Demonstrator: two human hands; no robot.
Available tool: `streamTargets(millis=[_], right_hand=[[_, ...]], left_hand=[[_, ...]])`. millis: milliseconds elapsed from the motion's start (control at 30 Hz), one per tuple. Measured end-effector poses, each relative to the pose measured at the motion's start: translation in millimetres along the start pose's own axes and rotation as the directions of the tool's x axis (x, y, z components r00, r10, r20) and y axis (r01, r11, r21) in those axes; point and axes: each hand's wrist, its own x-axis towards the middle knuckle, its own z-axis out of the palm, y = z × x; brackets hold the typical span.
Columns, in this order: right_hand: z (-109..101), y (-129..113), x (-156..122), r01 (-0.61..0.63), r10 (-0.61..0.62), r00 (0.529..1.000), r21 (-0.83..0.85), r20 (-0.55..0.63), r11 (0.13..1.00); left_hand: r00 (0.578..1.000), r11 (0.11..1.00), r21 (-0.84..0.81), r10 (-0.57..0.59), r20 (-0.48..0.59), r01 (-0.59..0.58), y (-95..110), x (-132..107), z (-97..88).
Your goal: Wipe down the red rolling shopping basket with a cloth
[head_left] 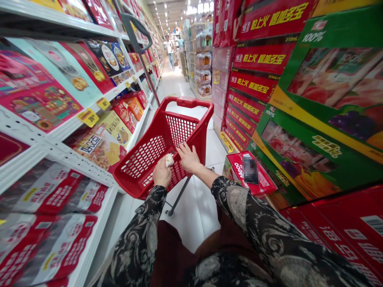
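Head view: my hands on a red plastic shopping trolley point(185, 103) in a supermarket aisle.
Left hand point(160, 172): closed around a small white wad point(169, 160), just at the trolley's near rim.
Right hand point(188, 158): open, fingers spread, resting on the rim, holding nothing.
Trolley position: directly before me, between white shelves point(60, 137) of boxed snacks and stacked juice cartons point(326, 83).
Progress: both hands are at the trolley; neither is on the shelved boxes or cartons beside me.
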Motion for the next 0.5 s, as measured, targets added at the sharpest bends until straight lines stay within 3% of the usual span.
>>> streamTargets(millis=[133, 300, 433, 500], right_hand=[[-0.9, 7.9, -1.3, 0.014, -0.014, 1.000, -0.005, 0.004, 1.000], [-8.0, 18.2, -5.0, 0.002, -0.002, 1.000, -0.005, 0.017, 1.000], [-14.1, -0.9, -9.6, -0.052, 0.054, 0.998, 0.062, -0.023, 0.997], [-15.8, -18.4, -10.1, 0.022, -0.007, 0.995, 0.149, -0.102, 0.989]], left_hand=[[0.995, 0.994, 0.040, 0.096, 0.015, -0.097, 2.3, -0.7, 5.6], [0.986, 0.985, 0.054, 0.164, 0.016, -0.165, -20.2, -23.8, -0.6], [0.988, 0.989, -0.028, 0.141, -0.065, -0.143, -22.5, -29.9, -3.2], [0.982, 0.986, -0.087, 0.134, -0.132, -0.146, -13.3, -25.1, -2.4]])
